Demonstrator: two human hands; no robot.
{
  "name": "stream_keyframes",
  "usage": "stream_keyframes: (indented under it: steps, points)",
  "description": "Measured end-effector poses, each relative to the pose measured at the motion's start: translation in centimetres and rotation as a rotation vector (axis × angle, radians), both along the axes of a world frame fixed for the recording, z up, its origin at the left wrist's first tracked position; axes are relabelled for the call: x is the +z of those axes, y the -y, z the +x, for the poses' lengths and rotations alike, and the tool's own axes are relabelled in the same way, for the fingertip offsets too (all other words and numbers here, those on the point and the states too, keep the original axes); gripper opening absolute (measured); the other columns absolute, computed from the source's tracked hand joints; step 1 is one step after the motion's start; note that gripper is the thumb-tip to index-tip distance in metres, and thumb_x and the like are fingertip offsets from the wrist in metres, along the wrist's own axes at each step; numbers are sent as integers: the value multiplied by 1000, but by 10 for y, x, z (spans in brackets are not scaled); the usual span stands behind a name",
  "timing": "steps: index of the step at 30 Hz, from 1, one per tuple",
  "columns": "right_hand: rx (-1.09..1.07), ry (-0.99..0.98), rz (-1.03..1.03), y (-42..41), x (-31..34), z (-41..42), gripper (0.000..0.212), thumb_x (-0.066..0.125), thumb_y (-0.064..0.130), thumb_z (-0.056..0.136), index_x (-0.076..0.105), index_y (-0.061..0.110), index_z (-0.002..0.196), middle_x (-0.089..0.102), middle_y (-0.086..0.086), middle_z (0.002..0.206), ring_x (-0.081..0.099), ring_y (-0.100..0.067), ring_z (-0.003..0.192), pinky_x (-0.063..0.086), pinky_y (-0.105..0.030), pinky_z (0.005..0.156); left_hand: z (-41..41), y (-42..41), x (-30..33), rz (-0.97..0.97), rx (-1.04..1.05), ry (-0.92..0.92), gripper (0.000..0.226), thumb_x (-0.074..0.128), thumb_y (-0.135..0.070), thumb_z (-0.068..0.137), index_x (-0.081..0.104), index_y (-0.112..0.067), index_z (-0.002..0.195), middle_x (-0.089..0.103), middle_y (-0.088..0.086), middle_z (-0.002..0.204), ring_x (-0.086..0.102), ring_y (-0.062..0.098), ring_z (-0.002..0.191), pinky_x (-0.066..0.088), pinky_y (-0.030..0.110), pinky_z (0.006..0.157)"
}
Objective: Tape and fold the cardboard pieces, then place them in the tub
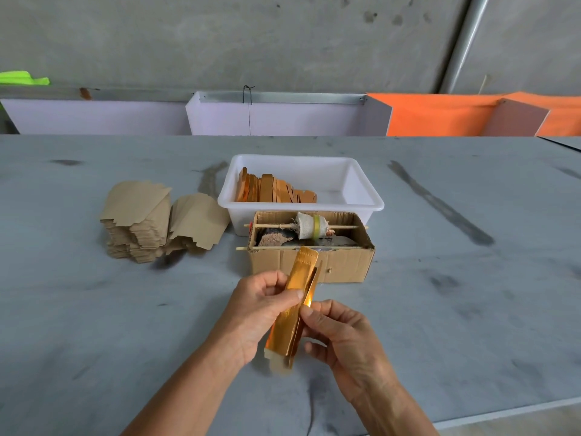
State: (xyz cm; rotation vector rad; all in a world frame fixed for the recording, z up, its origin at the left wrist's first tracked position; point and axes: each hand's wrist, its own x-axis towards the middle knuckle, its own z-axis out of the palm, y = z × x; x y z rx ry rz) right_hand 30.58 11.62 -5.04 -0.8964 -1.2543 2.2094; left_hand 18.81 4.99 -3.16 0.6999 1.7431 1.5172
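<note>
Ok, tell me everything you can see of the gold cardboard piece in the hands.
The gold piece is a long, narrow strip of card, shiny gold foil outside and plain brown at both end tabs. It is folded lengthwise into a slim sleeve, one long edge still gaping near the top. It is held off the table, tilted, top end toward the cardboard box. The left hand grips its middle, thumb across the front; the right hand pinches its right edge.

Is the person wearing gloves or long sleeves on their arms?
No. The left hand and right hand are both bare, with no gloves, rings or watch showing. Both forearms are bare too, right down to the picture's bottom edge, so no sleeves can be seen.
</note>
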Motion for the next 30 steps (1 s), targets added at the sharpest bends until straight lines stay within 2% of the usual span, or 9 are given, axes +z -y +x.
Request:
stream_keyframes:
  steps: [3,5,8,12,17,19,21,25,30]
  points:
    - [-26,20,-24,0,0,-1,7,73,15,62,69,10,61,66,-11,62,59,-12,51,45,-21,42,1,3,-1,22,-48,33,6,70,-20,80,69,-15,84,72,0,75,68,12,67,55,24,61]
    - [-59,40,-32,-1,0,-2,8,72,10,68,67,9,62,65,-12,63,58,-13,50,44,-21,41,-1,7,-2,16,-131,57,26,77,-24,70,69,-19,94,73,3,87,70,19,76,57,28,67]
    - [-90,73,-18,-4,-3,-1,14,68,6,79,63,6,66,68,-15,68,57,-16,52,42,-22,41,-2,9,-6,-61,-222,-64,45,82,-8,67,66,-28,105,71,6,97,68,24,90,57,35,75]
    - [-82,77,6,-9,-2,0,12,72,12,72,63,6,67,65,-11,62,57,-12,49,41,-21,41,-5,7,-7,-67,-275,-44,47,70,7,76,61,-18,115,72,8,84,68,15,76,52,24,61]
    - [-48,29,71,-24,4,8,8,71,19,68,66,13,67,65,-4,65,58,-8,54,43,-20,45,-14,7,-1,-134,-396,-99,45,65,7,82,60,-23,115,70,14,87,65,15,76,55,28,68]
    - [-84,39,59,-27,2,8,8,70,13,75,64,12,69,64,-4,64,58,-10,52,43,-20,43,-16,7,0,-134,-330,-121,44,67,5,81,60,-27,111,69,14,89,65,14,74,53,26,65]
    - [-169,36,7,-26,-1,6,11,66,5,81,60,10,72,64,-5,63,61,-11,51,44,-20,43,-17,3,-3,-106,-157,-106,44,71,4,77,61,-23,110,69,9,86,64,10,64,49,19,53]
    - [-325,-42,-83,-23,-4,-1,10,62,1,85,59,6,78,66,-7,62,66,-13,54,50,-19,46,-11,-8,-13,63,187,223,39,74,12,69,61,-6,101,65,11,80,61,14,53,49,20,48]
    - [-356,-99,-133,-13,-4,-12,6,61,0,86,60,1,80,68,-10,63,67,-14,57,53,-20,49,2,-18,-21,203,274,446,26,72,13,67,61,-4,84,67,4,61,63,11,52,50,20,47]
